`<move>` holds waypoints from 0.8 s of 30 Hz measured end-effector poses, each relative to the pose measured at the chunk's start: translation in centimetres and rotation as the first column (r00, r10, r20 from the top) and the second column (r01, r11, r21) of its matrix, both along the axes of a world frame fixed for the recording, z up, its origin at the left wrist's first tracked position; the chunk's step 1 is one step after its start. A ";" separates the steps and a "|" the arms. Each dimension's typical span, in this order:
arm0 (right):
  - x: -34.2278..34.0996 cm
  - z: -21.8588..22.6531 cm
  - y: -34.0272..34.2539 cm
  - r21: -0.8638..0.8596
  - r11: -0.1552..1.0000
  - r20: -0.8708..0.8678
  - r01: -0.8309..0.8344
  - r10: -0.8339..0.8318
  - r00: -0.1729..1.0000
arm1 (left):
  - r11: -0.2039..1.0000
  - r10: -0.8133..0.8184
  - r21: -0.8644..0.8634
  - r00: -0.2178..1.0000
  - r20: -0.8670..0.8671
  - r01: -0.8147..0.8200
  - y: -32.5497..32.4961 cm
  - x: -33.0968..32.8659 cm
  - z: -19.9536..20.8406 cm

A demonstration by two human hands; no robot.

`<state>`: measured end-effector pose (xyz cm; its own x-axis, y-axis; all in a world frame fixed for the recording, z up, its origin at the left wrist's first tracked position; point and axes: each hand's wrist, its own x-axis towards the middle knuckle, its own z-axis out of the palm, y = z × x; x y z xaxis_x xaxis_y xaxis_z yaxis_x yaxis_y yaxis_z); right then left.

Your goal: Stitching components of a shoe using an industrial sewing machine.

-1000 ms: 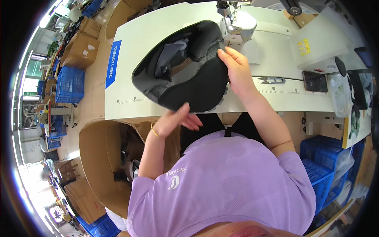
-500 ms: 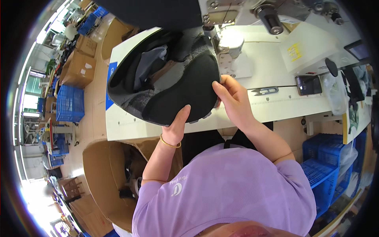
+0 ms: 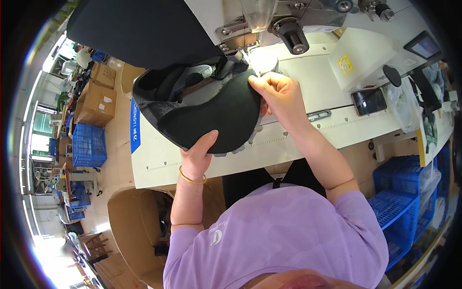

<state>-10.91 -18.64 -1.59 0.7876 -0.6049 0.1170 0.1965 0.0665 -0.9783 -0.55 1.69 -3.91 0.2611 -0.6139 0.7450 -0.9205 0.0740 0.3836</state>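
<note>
A black and grey padded fabric piece, curved and partly hollow, is held up over the white table under the head of a sewing machine. My left hand grips its lower edge, thumb on top of the black panel and fingers hidden beneath. At the right edge my right hand pinches the fabric between thumb and fingers, just beside the lit needle area. Inside the hollow part, folds of dark and grey lining show. What the fabric's far corner touches under the machine is partly hidden.
Thread snips and a phone lie on the sewing table to the right. A large dark panel blocks the far left. An open cardboard box stands at lower left, blue crates at right.
Both hands still hold the fabric piece. The right hand has gone further up its right edge, and the piece's upper right now sits close to the machine's needle area.
</note>
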 end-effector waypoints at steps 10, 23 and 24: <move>-1.4 -1.0 3.1 0.239 0.960 0.089 -0.149 0.131 0.987 | 0.999 0.052 -0.004 0.998 0.032 -0.052 -1.3 -0.3 0.3; -0.4 -0.9 3.2 0.293 0.939 0.121 -0.182 0.152 0.981 | 0.995 0.079 -0.014 0.843 -0.532 -0.102 -2.0 -0.4 1.3; -0.4 -0.9 3.2 0.296 0.938 0.123 -0.179 0.148 0.981 | 0.995 0.058 -0.035 0.804 -0.592 -0.097 -2.1 -0.5 1.4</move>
<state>-11.36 -15.49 -2.53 0.8727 -0.4874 0.0287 0.2507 0.3969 -0.8830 -1.09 -0.40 -2.46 0.7067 -0.5319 0.4666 -0.5218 0.0535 0.8514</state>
